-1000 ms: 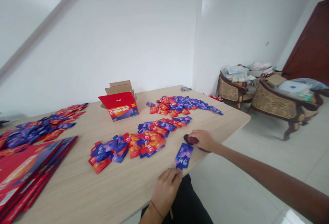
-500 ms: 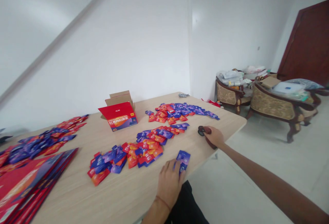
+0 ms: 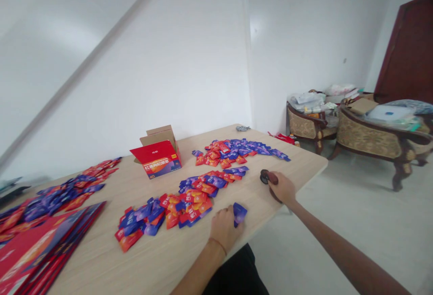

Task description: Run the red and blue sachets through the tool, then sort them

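Observation:
At the near table edge, my left hand (image 3: 225, 228) has its fingers curled at a purple sachet (image 3: 239, 214), gripping its left side; the sachet looks bent up a little. My right hand (image 3: 283, 187), further right, is closed around a dark reddish-brown handled tool (image 3: 272, 177) with a round black end, which looks like a hand stamp. A brown curved part shows below those fingers, at the tabletop; what it belongs to is partly hidden. Left of my left hand lies a long pile of red and purple sachets (image 3: 196, 195).
A second sachet pile (image 3: 226, 151) lies toward the back, and another (image 3: 57, 195) at far left. Flat red cartons (image 3: 43, 245) are stacked at front left. An open red box (image 3: 161, 159) stands by the wall. Loaded armchairs (image 3: 368, 132) stand beyond the table's right edge.
My left hand's fingers have curled in and gripped the purple sachet, which now shows less of its face and looks bent. My right hand keeps hold of the tool. The view has shifted slightly.

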`<state>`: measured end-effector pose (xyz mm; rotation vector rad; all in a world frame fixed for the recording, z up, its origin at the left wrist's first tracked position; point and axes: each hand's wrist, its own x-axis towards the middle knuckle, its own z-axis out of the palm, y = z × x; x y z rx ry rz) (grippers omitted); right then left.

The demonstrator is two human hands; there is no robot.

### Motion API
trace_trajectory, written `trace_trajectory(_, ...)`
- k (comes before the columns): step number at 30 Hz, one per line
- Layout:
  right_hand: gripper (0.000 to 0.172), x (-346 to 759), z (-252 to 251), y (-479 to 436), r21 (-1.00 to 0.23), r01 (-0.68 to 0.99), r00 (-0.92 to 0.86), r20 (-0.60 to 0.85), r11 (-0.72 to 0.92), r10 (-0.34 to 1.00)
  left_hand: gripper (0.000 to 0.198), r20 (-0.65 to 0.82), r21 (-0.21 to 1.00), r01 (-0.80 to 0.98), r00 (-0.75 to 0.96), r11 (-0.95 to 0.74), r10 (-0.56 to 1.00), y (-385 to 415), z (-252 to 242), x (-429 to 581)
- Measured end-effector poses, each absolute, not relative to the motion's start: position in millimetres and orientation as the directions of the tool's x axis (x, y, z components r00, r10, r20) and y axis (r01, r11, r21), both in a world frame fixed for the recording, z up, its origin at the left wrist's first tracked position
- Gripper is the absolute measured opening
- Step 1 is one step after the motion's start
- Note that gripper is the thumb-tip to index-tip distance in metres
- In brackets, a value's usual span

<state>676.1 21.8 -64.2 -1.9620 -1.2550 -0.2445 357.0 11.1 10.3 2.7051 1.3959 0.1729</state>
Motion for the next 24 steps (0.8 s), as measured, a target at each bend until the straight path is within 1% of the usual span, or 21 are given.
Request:
trace_trajectory(2, 0.033, 676.3, -64.7, 21.4, -0.509, 0.836, 0.492, 0.535, -0.202, 0.687, 0.046, 0.080, 0.121, 0.772, 0.619, -0.624, 0.781, 16.5, 16.9, 351.5)
trace_trajectory(4, 0.033, 676.3, -64.6, 20.9, -0.514, 0.834, 0.493, 0.534, -0.199, 0.687, 0.055, 0.083, 0.070, 0.729, 0.676, -0.680, 0.733, 25.3, 26.6, 346.8)
trace_trajectory(8, 0.033, 675.3, -63.3, 20.0, -0.514, 0.832, 0.499, 0.532, -0.208, 0.684, 0.074, 0.014, -0.060, 0.616, 0.787, -0.785, 0.617, 60.2, 52.6, 342.5)
trace_trajectory(12, 0.032, 673.8, -62.8, 19.9, -0.516, 0.829, 0.505, 0.529, -0.214, 0.682, 0.082, -0.048, -0.084, 0.537, 0.839, -0.840, 0.541, 120.0, 78.4, 341.7)
trace_trajectory(15, 0.032, 673.8, -63.7, 20.5, -0.513, 0.832, 0.503, 0.531, -0.214, 0.683, 0.090, -0.087, -0.083, 0.530, 0.840, -0.844, 0.536, 168.3, 90.3, 337.9)
trace_trajectory(18, 0.032, 674.8, -64.9, 21.3, -0.510, 0.834, 0.499, 0.533, -0.212, 0.684, 0.094, -0.127, -0.059, 0.557, 0.819, -0.829, 0.559, 203.7, 89.6, 331.7)
trace_trajectory(21, 0.033, 675.8, -65.8, 21.9, -0.514, 0.835, 0.491, 0.539, -0.194, 0.685, 0.094, -0.157, 0.000, 0.572, 0.810, -0.820, 0.565, 219.7, 78.0, 326.3)
trace_trajectory(24, 0.033, 676.3, -66.4, 22.0, -0.517, 0.835, 0.488, 0.537, -0.189, 0.688, 0.092, -0.128, 0.083, 0.565, 0.823, -0.821, 0.553, 221.4, 69.8, 321.8)
